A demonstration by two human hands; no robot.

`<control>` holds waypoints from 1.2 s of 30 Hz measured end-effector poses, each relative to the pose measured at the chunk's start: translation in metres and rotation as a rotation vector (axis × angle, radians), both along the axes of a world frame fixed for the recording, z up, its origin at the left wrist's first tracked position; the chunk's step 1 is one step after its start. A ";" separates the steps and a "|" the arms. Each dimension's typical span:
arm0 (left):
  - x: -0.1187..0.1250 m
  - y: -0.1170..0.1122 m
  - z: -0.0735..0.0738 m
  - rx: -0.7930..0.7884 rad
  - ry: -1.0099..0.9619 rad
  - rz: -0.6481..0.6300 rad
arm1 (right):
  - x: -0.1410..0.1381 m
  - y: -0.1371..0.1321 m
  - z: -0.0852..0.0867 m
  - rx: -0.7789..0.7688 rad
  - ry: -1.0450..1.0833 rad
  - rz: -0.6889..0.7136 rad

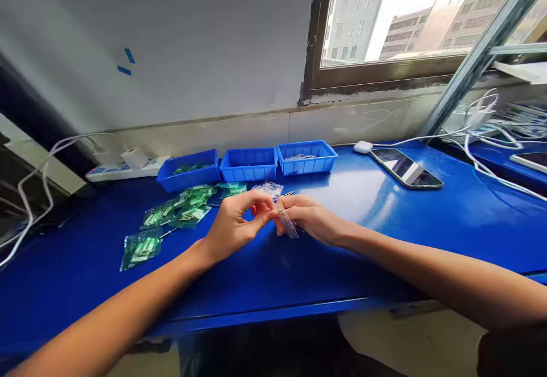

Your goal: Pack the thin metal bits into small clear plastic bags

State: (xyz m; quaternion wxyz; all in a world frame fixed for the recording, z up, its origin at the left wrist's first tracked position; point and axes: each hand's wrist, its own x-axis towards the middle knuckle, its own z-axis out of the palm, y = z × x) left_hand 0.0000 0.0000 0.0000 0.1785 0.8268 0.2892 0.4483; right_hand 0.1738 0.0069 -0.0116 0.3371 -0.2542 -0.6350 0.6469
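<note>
Between both hands, above the blue table, is a small clear plastic bag (289, 226). My left hand (243, 217) pinches the bag near its upper edge with thumb and forefinger. From the other side, my right hand (310, 216) closes its fingers on the same bag. What the bag contains is too small to make out. Just behind the hands lie another clear bag (269, 188) and a few thin metal pieces (289, 193). To the left, several green plastic bags (143, 248) with pale rod-like pieces inside lie in a loose group.
Along the wall stand a left blue bin (171, 182), a middle blue bin (249, 173) and a right blue bin (308, 165). A phone (405, 169) and a white charger case (363, 147) lie right; a power strip (154, 167) sits back left. White cables (478, 163) trail at right.
</note>
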 end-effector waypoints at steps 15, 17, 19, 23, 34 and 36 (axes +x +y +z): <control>-0.001 0.003 -0.002 -0.146 0.060 0.237 | 0.019 0.024 0.015 0.390 -0.041 -0.574; -0.001 0.003 -0.005 -0.162 0.172 0.190 | 0.035 0.036 0.026 0.606 -0.002 -0.923; -0.001 0.003 -0.008 -0.129 0.287 0.108 | 0.054 0.045 0.038 0.770 0.083 -1.212; 0.000 -0.001 -0.011 -0.017 0.452 -0.046 | 0.083 0.049 0.057 0.965 0.180 -1.444; -0.001 -0.002 -0.013 0.018 0.562 -0.098 | 0.090 0.052 0.052 1.144 0.097 -1.448; -0.001 -0.001 -0.014 0.013 0.567 -0.105 | 0.092 0.054 0.051 1.157 0.058 -1.461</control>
